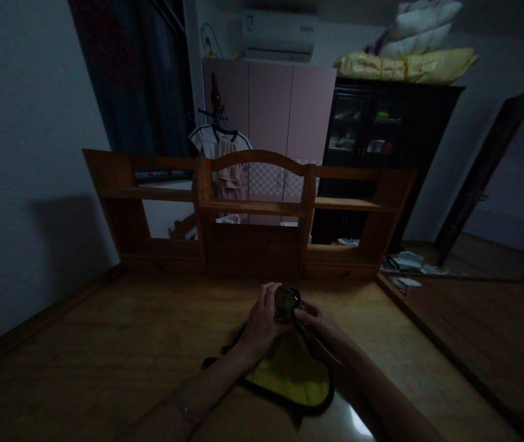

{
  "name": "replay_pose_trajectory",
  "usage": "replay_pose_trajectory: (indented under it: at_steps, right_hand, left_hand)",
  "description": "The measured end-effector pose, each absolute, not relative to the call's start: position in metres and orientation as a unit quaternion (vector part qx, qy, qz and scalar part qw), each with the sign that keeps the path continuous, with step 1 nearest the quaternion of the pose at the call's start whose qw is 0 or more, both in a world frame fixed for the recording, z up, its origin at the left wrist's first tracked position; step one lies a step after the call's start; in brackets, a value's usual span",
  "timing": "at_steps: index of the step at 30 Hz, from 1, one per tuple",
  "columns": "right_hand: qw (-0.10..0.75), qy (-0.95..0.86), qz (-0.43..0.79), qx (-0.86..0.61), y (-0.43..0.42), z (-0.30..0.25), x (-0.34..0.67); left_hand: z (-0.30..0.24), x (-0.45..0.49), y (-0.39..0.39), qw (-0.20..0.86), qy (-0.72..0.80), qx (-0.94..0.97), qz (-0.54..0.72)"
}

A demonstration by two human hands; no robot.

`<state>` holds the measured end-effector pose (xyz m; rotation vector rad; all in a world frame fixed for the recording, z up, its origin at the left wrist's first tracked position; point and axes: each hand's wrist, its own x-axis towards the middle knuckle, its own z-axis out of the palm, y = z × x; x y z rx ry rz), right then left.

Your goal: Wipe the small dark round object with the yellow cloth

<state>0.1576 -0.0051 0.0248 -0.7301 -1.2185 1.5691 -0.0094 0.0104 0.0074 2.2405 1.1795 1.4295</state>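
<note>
Dark olive and glossy, a rounded object (286,306) sits between your hands: your left hand (262,318) curls round its nine-o'clock side, while your right hand (318,324) pinches its three-o'clock edge with thumb and fingers. Toward six o'clock, a black-edged yellow cloth (295,376) lies on the wooden surface (174,319), partly hidden by your left hand. At twelve, a wooden shelf unit (253,208) blocks the way to pink wardrobe doors (269,110); clothes (229,153) hang at eleven, and a black cabinet (427,123) stands at one.
</note>
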Motion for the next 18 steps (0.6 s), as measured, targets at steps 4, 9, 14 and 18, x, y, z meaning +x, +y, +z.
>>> replay_pose_trajectory:
  at_steps: [4,9,14,18]
  right_hand:
    - [0.508,-0.546,0.562,-0.359,0.002,0.022,0.157]
    - [0.510,-0.597,0.491,-0.377,0.010,0.012,0.158]
    - [0.532,-0.632,0.410,-0.388,0.009,0.000,0.158]
    - [0.537,-0.648,0.378,-0.386,0.004,0.005,0.155]
  left_hand:
    - [0.006,-0.008,0.011,0.126,0.402,0.760,0.495]
    - [0.007,-0.005,0.009,0.094,0.396,0.769,0.494]
    - [0.008,-0.004,0.002,0.015,0.354,0.827,0.437]
    - [0.005,-0.004,0.001,-0.012,0.345,0.840,0.418]
